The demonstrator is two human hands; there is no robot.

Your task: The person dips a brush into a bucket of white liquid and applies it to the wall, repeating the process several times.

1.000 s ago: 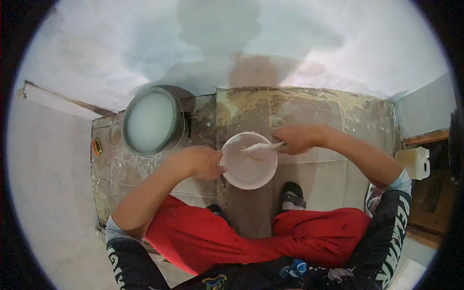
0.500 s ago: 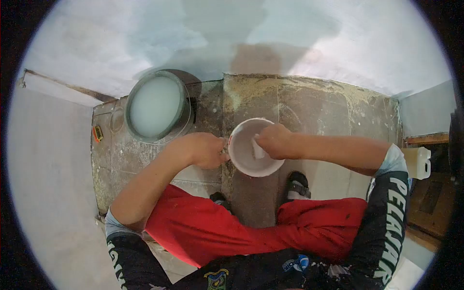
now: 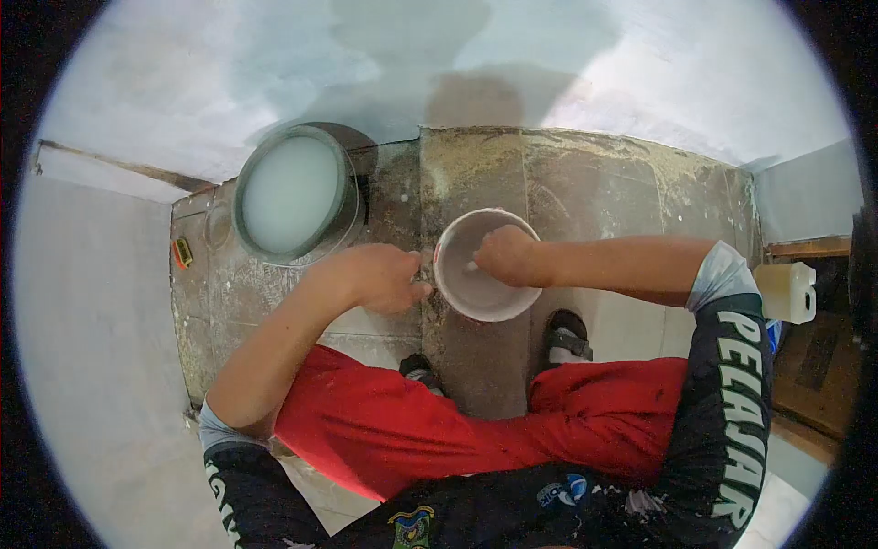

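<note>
A small white bucket (image 3: 489,306) stands between my feet and the wall, its inside pale and whitish. My left hand (image 3: 389,279) is at the bucket's left rim, fingers curled around something thin that I cannot make out. Inside the bucket's upper part is my right hand (image 3: 508,257), closed on a small white object (image 3: 472,266) that is mostly hidden by the fingers. To the upper left, a larger grey-green bucket (image 3: 240,220) holds cloudy whitish liquid.
A whitish wall (image 3: 183,82) rises behind the stained tiled floor (image 3: 594,201). A small yellow and orange item (image 3: 182,253) lies at the far left. On the right, a container of yellowish liquid (image 3: 786,293) stands beside brown wood.
My right hand has shifted slightly left and up within the bucket, and less of the white object shows. The view has moved a little.
</note>
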